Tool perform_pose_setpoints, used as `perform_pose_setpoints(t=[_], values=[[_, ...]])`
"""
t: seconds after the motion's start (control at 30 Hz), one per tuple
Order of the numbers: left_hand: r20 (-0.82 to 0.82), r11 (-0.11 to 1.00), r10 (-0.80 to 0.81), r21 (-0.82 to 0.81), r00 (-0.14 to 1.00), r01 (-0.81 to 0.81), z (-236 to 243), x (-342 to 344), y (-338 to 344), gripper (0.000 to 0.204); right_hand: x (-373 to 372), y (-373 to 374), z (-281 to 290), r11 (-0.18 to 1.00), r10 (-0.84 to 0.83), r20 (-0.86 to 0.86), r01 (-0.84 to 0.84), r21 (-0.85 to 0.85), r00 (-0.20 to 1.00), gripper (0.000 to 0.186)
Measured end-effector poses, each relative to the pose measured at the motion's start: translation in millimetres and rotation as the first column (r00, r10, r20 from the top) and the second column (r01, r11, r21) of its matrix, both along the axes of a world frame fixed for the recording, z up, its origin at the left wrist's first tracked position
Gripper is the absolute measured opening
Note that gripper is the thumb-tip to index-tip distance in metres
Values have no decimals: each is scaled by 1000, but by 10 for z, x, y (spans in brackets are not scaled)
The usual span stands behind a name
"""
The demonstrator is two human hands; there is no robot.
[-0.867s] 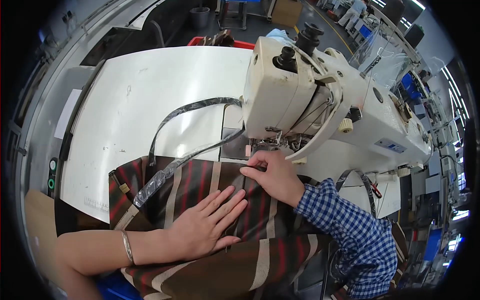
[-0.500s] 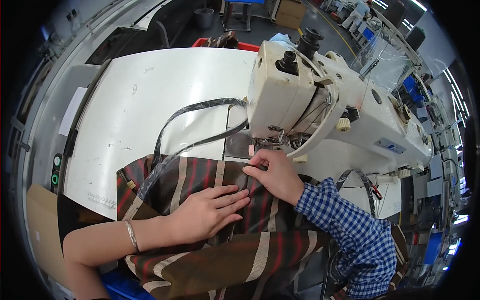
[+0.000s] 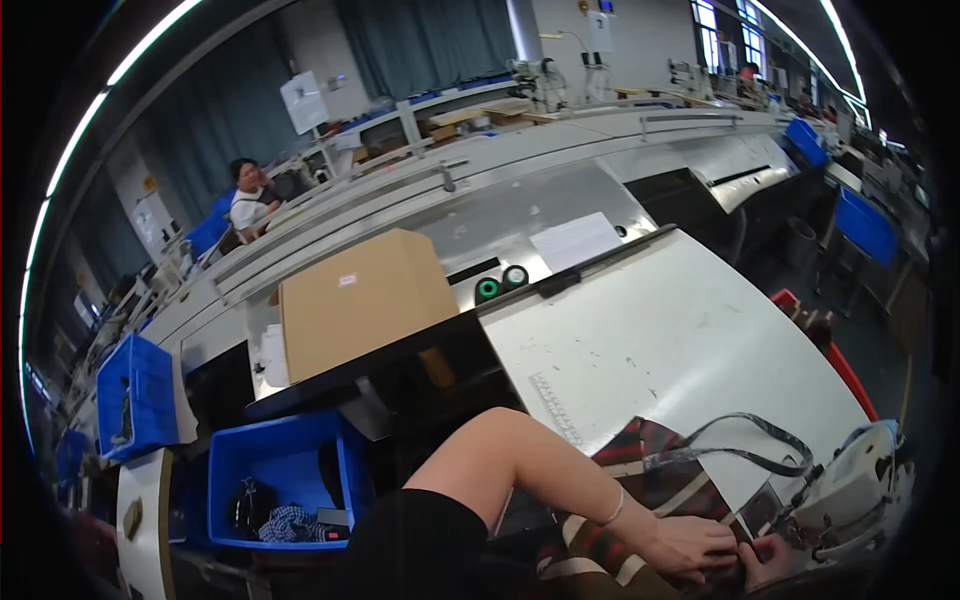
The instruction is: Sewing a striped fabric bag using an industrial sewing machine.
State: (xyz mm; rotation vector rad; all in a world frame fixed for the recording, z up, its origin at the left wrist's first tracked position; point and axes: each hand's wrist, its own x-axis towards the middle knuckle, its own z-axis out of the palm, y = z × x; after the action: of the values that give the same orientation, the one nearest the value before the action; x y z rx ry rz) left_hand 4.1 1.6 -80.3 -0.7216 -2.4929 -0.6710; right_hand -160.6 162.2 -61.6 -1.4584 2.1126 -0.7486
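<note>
**Striped fabric held at the sewing machine, stitching unfinished**

Striped fabric [image 3: 620, 500], dark red, brown and cream: found at the lower right of the frame on the white table [image 3: 660, 340]. It is pressed flat by the left hand [image 3: 690, 545], fingers spread; its edge is pinched by the right hand [image 3: 765, 560] beside the sewing machine [image 3: 850, 495]. A dark strap [image 3: 740, 455] is looped above. Most of the fabric is judged not yet fed through.
</note>
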Motion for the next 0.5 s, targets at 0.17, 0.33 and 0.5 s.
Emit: perform_pose_setpoints(t=[0.17, 0.33, 0.5], values=[[374, 990, -133, 95, 918, 104, -178, -170, -94, 62, 241, 1, 298, 953, -279, 110, 289, -89, 954, 20], [-181, 998, 37, -49, 983, -47, -413, -184, -208, 46, -340, -304, -506, 680, 193, -415, -426, -597, 889, 19], [-294, 998, -46, -53, 955, 31, -305, -291, -88, 49, 190, -28, 177, 949, -259, 72, 268, -166, 963, 18]])
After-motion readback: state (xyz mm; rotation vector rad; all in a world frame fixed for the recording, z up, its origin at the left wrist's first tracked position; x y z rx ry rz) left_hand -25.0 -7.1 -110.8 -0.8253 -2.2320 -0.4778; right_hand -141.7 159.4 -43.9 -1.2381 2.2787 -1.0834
